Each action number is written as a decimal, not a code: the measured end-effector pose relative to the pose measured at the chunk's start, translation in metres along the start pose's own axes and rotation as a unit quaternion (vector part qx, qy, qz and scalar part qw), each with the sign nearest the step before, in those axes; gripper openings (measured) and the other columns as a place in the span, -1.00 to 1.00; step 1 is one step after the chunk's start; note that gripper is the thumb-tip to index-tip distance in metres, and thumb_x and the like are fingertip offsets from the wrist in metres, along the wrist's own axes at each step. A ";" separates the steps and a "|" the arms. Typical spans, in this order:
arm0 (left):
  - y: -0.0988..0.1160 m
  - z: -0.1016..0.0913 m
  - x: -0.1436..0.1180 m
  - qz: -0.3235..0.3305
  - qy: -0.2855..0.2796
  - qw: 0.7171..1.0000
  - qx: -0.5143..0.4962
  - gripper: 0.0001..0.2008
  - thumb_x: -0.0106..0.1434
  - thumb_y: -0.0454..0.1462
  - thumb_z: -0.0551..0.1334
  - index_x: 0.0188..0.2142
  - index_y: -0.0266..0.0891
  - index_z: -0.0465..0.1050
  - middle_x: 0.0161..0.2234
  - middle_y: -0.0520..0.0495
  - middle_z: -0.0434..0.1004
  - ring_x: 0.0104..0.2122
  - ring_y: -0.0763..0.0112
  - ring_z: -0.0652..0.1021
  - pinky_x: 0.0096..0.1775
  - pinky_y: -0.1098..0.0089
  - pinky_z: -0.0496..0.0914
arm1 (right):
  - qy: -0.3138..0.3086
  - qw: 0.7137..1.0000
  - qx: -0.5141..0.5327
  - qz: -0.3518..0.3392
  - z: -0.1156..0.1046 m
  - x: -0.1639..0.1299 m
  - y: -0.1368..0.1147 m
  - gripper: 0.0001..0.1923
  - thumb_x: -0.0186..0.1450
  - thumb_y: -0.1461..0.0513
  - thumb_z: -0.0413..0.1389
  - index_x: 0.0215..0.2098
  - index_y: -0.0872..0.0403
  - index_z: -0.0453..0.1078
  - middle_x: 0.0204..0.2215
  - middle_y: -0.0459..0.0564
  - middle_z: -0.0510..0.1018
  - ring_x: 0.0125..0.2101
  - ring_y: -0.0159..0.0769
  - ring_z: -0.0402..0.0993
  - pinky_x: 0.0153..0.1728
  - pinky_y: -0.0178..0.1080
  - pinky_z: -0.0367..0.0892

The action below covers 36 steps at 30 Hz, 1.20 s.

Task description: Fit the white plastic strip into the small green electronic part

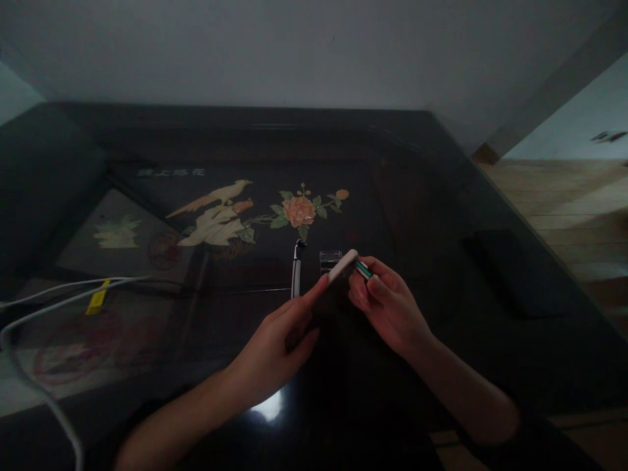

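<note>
Looks midway; white stick (342, 265) over the table (407, 196), left hand (272, 350) at its near end, grip unclear; right hand (390, 304) pinches green piece (364, 269) by its far end; joined or not, can't tell.

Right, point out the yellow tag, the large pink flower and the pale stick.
Yellow tag (97, 299): head view, its middle.
Large pink flower (299, 211): head view, its petals.
Pale stick (343, 265): head view, its middle.
</note>
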State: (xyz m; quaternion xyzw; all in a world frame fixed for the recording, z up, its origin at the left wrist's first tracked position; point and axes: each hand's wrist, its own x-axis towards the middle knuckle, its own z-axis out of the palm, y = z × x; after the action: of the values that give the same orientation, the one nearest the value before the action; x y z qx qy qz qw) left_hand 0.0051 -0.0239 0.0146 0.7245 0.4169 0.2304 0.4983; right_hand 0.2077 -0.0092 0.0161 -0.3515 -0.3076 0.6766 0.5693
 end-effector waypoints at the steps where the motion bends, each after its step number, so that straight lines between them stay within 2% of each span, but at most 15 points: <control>1: 0.001 0.000 0.000 -0.002 -0.002 1.000 -0.003 -0.29 0.29 -0.39 0.11 0.39 -0.07 -0.03 -0.35 0.06 0.32 -0.45 0.50 0.29 -0.40 0.50 0.30 | 0.000 1.000 -0.001 0.000 0.000 0.000 0.000 -0.66 0.10 0.07 0.39 -0.25 0.06 0.48 -0.64 -0.22 0.32 -0.61 -0.48 0.07 -0.57 -0.31 -0.04; 6: 0.003 0.001 -0.001 -0.001 -0.022 0.999 -0.042 -0.26 0.28 -0.41 0.11 0.40 -0.02 -0.07 -0.32 0.08 0.32 -0.45 0.51 0.28 -0.39 0.50 0.30 | 0.006 1.000 -0.010 0.002 0.001 0.000 -0.001 -0.68 0.11 0.06 0.38 -0.29 0.05 0.47 -0.63 -0.22 0.31 -0.61 -0.48 0.06 -0.58 -0.31 -0.03; 9: 0.003 0.002 -0.003 0.006 -0.040 0.998 -0.049 -0.25 0.29 -0.40 0.13 0.41 -0.03 -0.10 -0.37 0.11 0.27 -0.45 0.52 0.28 -0.42 0.52 0.28 | 0.020 1.000 -0.002 0.013 0.001 0.000 -0.002 -0.64 0.06 0.07 0.41 -0.26 0.06 0.51 -0.63 -0.23 0.30 -0.62 -0.50 0.05 -0.59 -0.32 -0.02; 14: 0.004 0.001 -0.005 0.027 -0.065 0.996 -0.054 -0.26 0.29 -0.41 0.12 0.40 -0.04 -0.07 -0.41 0.13 0.21 -0.48 0.53 0.26 -0.46 0.54 0.24 | 0.051 0.998 0.020 0.038 0.003 0.001 -0.003 -0.57 -0.05 0.08 0.48 -0.25 0.04 0.58 -0.60 -0.21 0.34 -0.60 -0.52 0.13 -0.60 -0.39 0.08; 18: 0.004 0.000 -0.006 0.046 -0.073 0.995 -0.054 -0.25 0.29 -0.43 0.13 0.40 -0.02 -0.07 -0.42 0.14 0.20 -0.50 0.54 0.24 -0.47 0.55 0.23 | 0.052 0.998 0.013 0.035 0.003 0.000 -0.004 -0.58 -0.04 0.07 0.47 -0.24 0.03 0.58 -0.59 -0.21 0.34 -0.59 -0.53 0.15 -0.61 -0.43 0.13; 24: 0.001 0.003 -0.006 0.037 -0.041 0.997 -0.053 -0.27 0.30 -0.42 0.12 0.38 0.06 -0.02 -0.28 0.05 0.35 -0.42 0.52 0.33 -0.38 0.50 0.32 | 0.032 0.999 -0.008 0.028 0.001 0.000 -0.004 -0.58 0.03 0.05 0.42 -0.20 0.03 0.54 -0.58 -0.20 0.33 -0.59 -0.50 0.15 -0.62 -0.40 0.14; 27: 0.000 0.003 -0.005 0.030 -0.025 0.999 -0.032 -0.30 0.31 -0.41 0.11 0.38 0.02 0.00 -0.31 0.05 0.35 -0.39 0.49 0.35 -0.32 0.46 0.35 | 0.030 0.999 -0.003 0.023 0.001 0.000 -0.003 -0.60 0.04 0.05 0.42 -0.22 0.04 0.54 -0.60 -0.21 0.32 -0.60 -0.49 0.13 -0.61 -0.37 0.10; 31: 0.001 0.003 -0.003 0.015 -0.017 1.000 -0.019 -0.31 0.30 -0.42 0.09 0.38 -0.02 0.01 -0.31 0.06 0.37 -0.44 0.51 0.30 -0.36 0.48 0.33 | 0.024 1.000 -0.002 0.020 0.001 0.000 -0.001 -0.61 0.07 0.06 0.40 -0.20 0.04 0.53 -0.63 -0.23 0.30 -0.61 -0.48 0.07 -0.59 -0.33 0.03; 36: -0.001 0.002 -0.002 0.006 0.000 1.000 -0.006 -0.31 0.30 -0.41 0.09 0.38 -0.02 0.00 -0.28 0.04 0.39 -0.42 0.49 0.31 -0.33 0.47 0.32 | 0.013 1.000 -0.004 0.013 0.001 0.001 -0.001 -0.63 0.08 0.07 0.39 -0.23 0.06 0.51 -0.64 -0.23 0.31 -0.62 -0.48 0.03 -0.58 -0.30 -0.05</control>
State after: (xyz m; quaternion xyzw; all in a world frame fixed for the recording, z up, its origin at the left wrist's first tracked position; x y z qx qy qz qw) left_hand 0.0051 -0.0258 0.0134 0.7240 0.4110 0.2355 0.5013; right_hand 0.2072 -0.0084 0.0173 -0.3668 -0.2981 0.6780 0.5629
